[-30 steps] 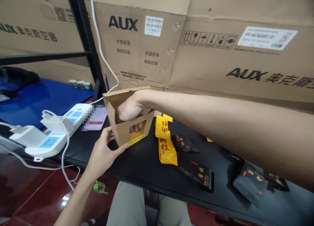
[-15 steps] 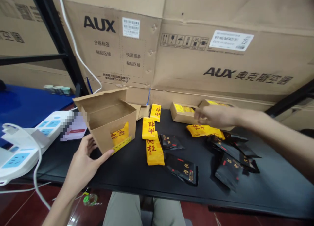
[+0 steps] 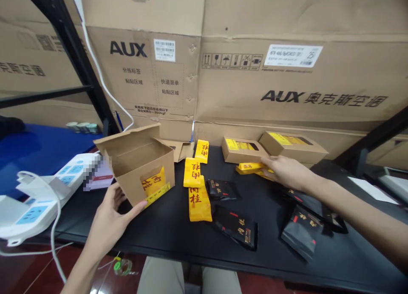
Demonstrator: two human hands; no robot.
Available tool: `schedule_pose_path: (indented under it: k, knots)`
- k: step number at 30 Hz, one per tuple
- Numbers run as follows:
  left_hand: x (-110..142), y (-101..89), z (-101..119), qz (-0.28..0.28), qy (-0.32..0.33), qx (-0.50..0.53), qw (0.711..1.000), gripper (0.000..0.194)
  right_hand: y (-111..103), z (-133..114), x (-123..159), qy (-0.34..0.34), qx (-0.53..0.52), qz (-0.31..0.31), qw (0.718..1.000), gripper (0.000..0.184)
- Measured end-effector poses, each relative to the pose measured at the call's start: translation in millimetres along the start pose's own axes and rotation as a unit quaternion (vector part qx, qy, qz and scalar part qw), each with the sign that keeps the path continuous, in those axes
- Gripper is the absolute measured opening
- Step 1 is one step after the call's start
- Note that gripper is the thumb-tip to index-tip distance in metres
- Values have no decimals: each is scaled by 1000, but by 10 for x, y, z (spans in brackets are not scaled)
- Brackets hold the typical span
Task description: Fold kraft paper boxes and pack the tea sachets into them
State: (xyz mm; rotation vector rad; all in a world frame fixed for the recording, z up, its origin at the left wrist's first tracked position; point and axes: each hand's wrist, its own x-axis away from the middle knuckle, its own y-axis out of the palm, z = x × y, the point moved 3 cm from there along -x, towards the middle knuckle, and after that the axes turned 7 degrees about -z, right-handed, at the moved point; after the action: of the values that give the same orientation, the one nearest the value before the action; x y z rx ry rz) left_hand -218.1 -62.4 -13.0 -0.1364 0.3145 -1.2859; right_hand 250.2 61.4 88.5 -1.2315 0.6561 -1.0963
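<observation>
My left hand (image 3: 111,219) grips the lower left corner of an open kraft cardboard box (image 3: 127,175), tilted, its lid flap up. Through its front window a yellow packet (image 3: 153,181) shows. Over at the right, my right hand (image 3: 283,171) has its fingertips closed on the end of a yellow packet (image 3: 250,166), with more yellow beneath it. Three more yellow packets (image 3: 199,204) lie overlapping in a column mid-table. Black packets (image 3: 236,226) lie beside them, and several others (image 3: 302,232) are piled under my right forearm, which partly hides them.
Two closed kraft boxes (image 3: 242,156) with yellow labels stand at the back right. Another piece of kraft cardboard (image 3: 183,151) is behind the held box. A white power strip (image 3: 41,200) with cables lies left. Large cartons (image 3: 236,90) wall off the back; black rack posts (image 3: 73,47) flank the table.
My right hand has come down from in front of the back boxes onto the yellow packets and taken hold of one. My left hand keeps the box in about the same place.
</observation>
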Motion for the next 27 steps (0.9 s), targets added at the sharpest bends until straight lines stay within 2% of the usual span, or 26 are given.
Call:
schedule_pose_path:
  k: [5,9,11,14,18,20,23,27]
  knots:
    - [-6,-8,-3,4,9,-21,1000,69,-536,-120,168,-18,-69,119,990,36]
    - [-17,5,14,9,15,-23,1000,69,-998,-376,332,-42,-136,217,966,55]
    - [-16,7,18,8,15,-21,1000,68,-1185,-529,405,-54,-166,256,951,56]
    - [-7,5,20,-1,16,-16,1000,68,-1444,-813,497,-92,-181,331,922,43]
    - [7,-3,26,-6,9,-19,1000,70,-1805,-1336,507,-196,-154,406,880,14]
    - [8,-1,38,-7,16,-19,1000,71,-1970,-1638,416,-246,-125,378,884,11]
    - [4,5,50,-10,22,-19,1000,70,-2150,-2083,204,-302,-58,264,914,14]
    - [4,4,49,-13,30,-22,999,68,-2277,-2537,-66,-323,-13,159,933,23]
